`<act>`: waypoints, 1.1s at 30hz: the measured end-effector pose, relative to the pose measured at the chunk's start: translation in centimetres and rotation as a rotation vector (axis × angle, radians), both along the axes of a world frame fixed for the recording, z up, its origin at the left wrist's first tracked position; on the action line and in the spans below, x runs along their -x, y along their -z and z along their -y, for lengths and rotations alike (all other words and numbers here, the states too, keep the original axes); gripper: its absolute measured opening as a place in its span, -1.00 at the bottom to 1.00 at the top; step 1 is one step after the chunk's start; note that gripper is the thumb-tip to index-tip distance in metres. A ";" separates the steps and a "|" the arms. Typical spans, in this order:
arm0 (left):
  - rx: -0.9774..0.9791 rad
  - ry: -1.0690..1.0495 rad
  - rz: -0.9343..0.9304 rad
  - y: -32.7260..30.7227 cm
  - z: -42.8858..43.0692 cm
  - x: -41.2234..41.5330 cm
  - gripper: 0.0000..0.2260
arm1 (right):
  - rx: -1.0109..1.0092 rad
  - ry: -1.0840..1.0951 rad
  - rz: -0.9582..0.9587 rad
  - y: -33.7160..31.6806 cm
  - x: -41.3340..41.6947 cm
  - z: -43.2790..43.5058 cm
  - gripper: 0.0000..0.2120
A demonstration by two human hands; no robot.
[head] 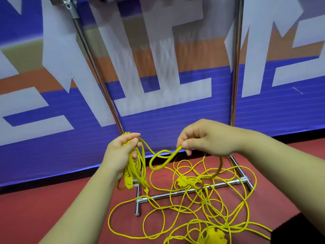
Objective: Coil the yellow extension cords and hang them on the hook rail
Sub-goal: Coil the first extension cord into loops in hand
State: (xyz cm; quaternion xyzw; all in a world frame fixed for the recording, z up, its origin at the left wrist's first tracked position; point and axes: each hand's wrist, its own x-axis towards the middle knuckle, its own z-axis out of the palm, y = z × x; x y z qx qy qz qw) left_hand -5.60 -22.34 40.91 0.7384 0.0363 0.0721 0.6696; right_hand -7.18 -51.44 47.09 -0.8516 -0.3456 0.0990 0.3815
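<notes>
My left hand [123, 148] is curled round the coil [136, 170], whose loops hang straight down from my fist with a plug [128, 180] among them. My right hand [202, 138] pinches the cord [162, 160] between thumb and forefinger, level with the left and off to its right. Between the two the cord sags in a twisted loop lying left to right, so laying the next turn, I judge, means carrying the pinch leftward into the left fist, while the slack [202, 203] lies tangled on the floor [52, 199] across the rack foot [223, 184].
</notes>
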 end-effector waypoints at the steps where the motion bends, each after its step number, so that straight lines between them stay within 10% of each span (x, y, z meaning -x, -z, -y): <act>1: 0.006 0.011 0.002 -0.2 0.2 0.0 -0.83 | -0.051 -0.018 -0.055 -0.1 0.0 0.1 -0.85; 8: 0.059 0.227 -0.065 -1.1 4.4 1.6 -0.86 | -0.518 -0.031 -0.426 0.6 -1.1 0.4 -0.78; 15: 0.385 0.424 -0.172 -2.3 7.7 2.7 -0.78 | -0.857 0.394 -0.507 2.2 -3.1 1.2 -0.82; 25: 0.311 0.587 -0.182 -3.3 6.9 2.0 -0.46 | -0.601 0.591 -0.223 4.8 -4.5 3.6 -0.87; 33: 0.143 0.623 -0.225 -3.8 5.7 2.2 -0.73 | -0.281 0.422 -0.016 5.0 -3.6 3.5 -0.96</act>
